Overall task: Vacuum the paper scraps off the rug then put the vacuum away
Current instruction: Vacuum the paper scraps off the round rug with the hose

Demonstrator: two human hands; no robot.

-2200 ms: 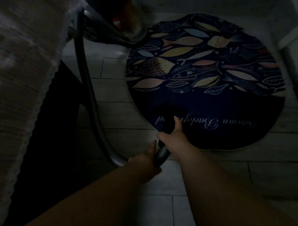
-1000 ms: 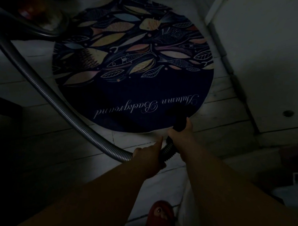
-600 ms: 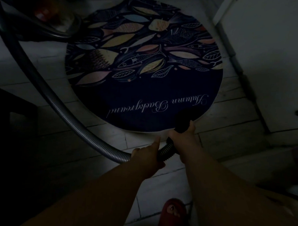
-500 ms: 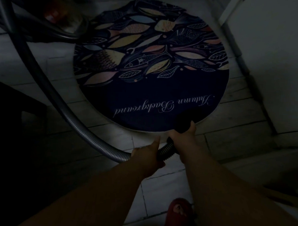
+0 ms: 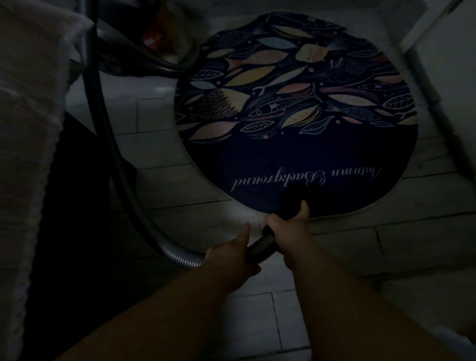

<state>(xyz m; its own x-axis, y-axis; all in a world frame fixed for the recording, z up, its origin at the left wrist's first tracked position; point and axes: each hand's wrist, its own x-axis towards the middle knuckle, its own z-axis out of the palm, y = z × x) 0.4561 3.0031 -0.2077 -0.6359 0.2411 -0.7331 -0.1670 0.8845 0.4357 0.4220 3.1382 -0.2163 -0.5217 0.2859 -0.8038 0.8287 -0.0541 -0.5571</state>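
Down by the near edge of the round navy leaf-print rug [image 5: 300, 155], my right hand [image 5: 289, 227] gripped the black vacuum nozzle [image 5: 292, 200], left hand [image 5: 228, 259] wrapped round the ribbed grey hose [image 5: 259, 248].

- The right hand [image 5: 287, 227] grips the black nozzle [image 5: 292, 200], whose tip reaches over the near edge of the round rug [image 5: 314, 145] just ahead of the hand.
- Just behind it, the left hand [image 5: 232, 259] holds the ribbed hose [image 5: 259, 248], thumb pointing forward.
- The hose curves away left of that hand and up to the vacuum body [image 5: 155, 40], well beyond both hands.
- A pale tiled floor [image 5: 193, 186] lies beneath.
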